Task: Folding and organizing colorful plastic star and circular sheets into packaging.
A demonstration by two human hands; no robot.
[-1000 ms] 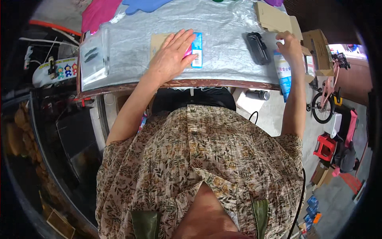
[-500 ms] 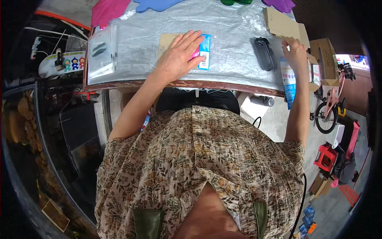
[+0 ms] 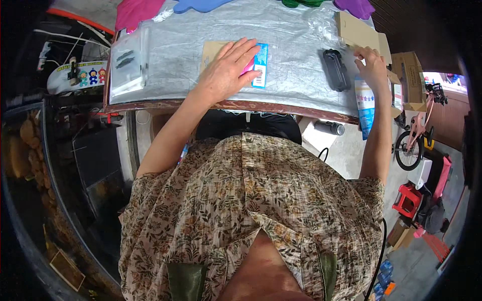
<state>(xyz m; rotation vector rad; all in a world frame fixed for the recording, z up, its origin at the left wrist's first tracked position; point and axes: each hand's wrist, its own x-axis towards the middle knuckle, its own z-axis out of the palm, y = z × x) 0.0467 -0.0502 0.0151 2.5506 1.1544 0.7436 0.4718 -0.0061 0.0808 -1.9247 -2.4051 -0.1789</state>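
My left hand [image 3: 228,72] lies flat, fingers stretched out, over a blue-and-pink printed package [image 3: 260,65] and a brown cardboard piece [image 3: 213,47]. It hides most of both. At the table's right side, my right hand [image 3: 372,65] has loosely bent fingers, with thumb and forefinger apart and nothing visible between them. Under its wrist, a blue-and-white printed packet [image 3: 365,103] hangs over the table's edge. Left of that hand lies a long black device [image 3: 335,70], its kind unclear.
A clear plastic bag with dark pieces [image 3: 128,65] lies at the table's left. Pink [image 3: 138,12], blue [image 3: 206,4] and purple [image 3: 355,7] items line the far edge. Flattened cardboard [image 3: 359,32] and a cardboard box [image 3: 409,75] are at the right; a pink bicycle [image 3: 414,130] stands beyond.
The view has shifted very slightly. Both hands keep nearly the same places, the left flat on the package, the right by the packet.
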